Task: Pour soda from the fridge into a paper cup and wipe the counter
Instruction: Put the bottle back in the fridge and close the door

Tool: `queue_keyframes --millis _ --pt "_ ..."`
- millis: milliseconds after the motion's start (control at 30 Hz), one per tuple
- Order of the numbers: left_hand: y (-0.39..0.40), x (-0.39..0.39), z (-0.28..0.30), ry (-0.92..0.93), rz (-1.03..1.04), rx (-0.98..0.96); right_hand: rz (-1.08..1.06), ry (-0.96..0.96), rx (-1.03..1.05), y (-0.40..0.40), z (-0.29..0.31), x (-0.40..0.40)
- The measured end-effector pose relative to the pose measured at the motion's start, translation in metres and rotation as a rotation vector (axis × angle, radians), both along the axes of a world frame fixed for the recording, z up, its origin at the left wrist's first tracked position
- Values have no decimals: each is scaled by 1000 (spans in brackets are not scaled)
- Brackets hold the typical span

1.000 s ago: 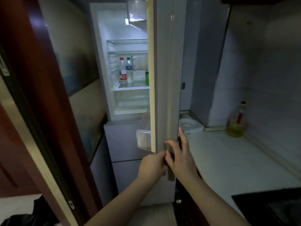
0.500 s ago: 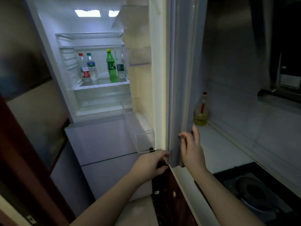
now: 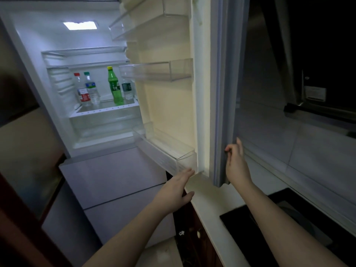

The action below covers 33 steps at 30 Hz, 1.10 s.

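Both hands are spread and hold nothing: left hand (image 3: 176,189) under a clear plastic bin (image 3: 173,157), right hand (image 3: 236,163) fingertips touching the smooth door (image 3: 224,93) edge; green bottle (image 3: 115,86) beyond.

Clear plastic door bins (image 3: 158,72), glossy green plastic bottle (image 3: 115,87), smooth white counter (image 3: 217,209)

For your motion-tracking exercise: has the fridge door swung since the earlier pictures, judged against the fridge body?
Yes. The fridge door has swung further open, away from the fridge body; more of the bottle shelf now shows.
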<state>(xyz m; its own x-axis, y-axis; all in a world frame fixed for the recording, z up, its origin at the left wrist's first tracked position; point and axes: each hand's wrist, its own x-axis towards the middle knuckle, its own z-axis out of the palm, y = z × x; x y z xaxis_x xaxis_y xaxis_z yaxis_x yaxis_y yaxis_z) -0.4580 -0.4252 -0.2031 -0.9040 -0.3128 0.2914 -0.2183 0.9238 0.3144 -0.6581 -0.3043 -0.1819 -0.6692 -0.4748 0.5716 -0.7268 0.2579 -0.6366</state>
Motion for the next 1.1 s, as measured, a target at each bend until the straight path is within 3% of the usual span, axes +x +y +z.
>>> queue_keyframes --millis 433,567,733,1100 --pt "-2 -7 -5 35 -8 24 25 -27 32 16 -6 -1" --pt "-1 -5 -8 53 -29 31 13 49 155 28 -14 6" --pt "10 -3 -5 73 -55 8 3 4 244 45 -18 17" --pt "55 6 -1 -64 -265 -133 -192 159 503 119 -14 85"
